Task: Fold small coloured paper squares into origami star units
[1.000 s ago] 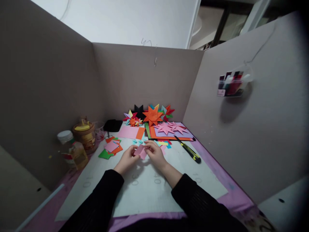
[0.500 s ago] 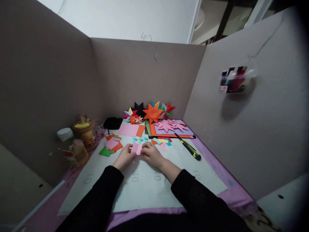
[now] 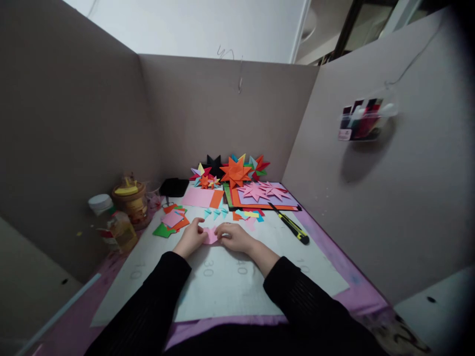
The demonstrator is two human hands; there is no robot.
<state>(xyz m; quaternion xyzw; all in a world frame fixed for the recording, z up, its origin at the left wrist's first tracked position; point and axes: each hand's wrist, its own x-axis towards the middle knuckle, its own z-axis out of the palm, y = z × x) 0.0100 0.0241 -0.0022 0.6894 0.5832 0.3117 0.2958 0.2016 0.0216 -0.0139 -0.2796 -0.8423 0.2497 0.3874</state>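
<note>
— Pressing a small pink paper piece (image 3: 211, 236) flat on the white cutting mat (image 3: 222, 287): my left hand (image 3: 192, 239) holds its left edge, my right hand (image 3: 233, 237) its right, fingertips of both closed down on it, so the hands nearly meet over the paper.

— Position of the piece?

— Mid-mat, just beyond the printed numerals, between my two hands. Its fold state is mostly hidden under my fingers; cannot tell.

— Nearest surroundings?

— Small cyan triangles (image 3: 215, 213) just beyond my hands. Stack of cut coloured squares (image 3: 171, 221) to the left front. Yellow-and-black utility knife (image 3: 291, 226) lying at an angle to the right, apart from my right hand.

— Further out?

— Pink folded stars (image 3: 261, 192) on stacked sheets, an orange star (image 3: 235, 171) leaning on the cardboard back wall (image 3: 222, 109). Lidded jar (image 3: 128, 200) and bottle (image 3: 117, 230) at the left edge. Clear holder with markers (image 3: 361, 121) hung on the right wall.
</note>
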